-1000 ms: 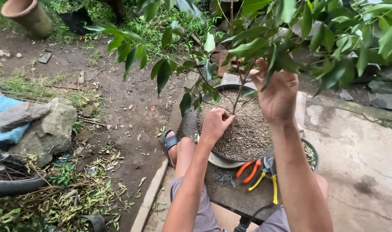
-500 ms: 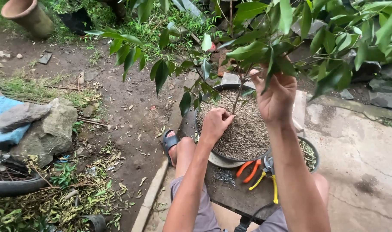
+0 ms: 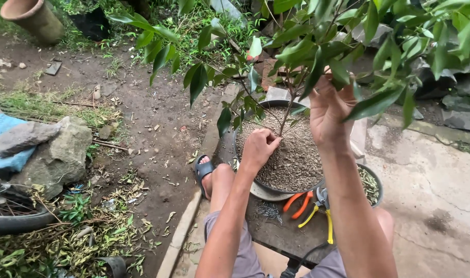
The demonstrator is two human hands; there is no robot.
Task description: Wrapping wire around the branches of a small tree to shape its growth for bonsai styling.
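Little has moved — left hand point(image 3: 258, 146) fisted at trunk point(image 3: 285, 121), right hand point(image 3: 330, 110) pinching twig point(image 3: 317, 85).

Dark tabletop point(image 3: 276, 234), low and square-edged, set over a concrete floor point(image 3: 430, 206). Resting directly on it: a round pot point(image 3: 245, 154) filled with gritty soil, standing on a shallow saucer point(image 3: 263, 191); orange-handled pliers point(image 3: 296, 204) and yellow-handled pliers point(image 3: 322, 219), lying just beside each other near the pot's base; and a small heap of dark wire clippings point(image 3: 268, 211). A second, smaller bowl point(image 3: 371, 185) of plant debris sits at the tabletop's right edge.
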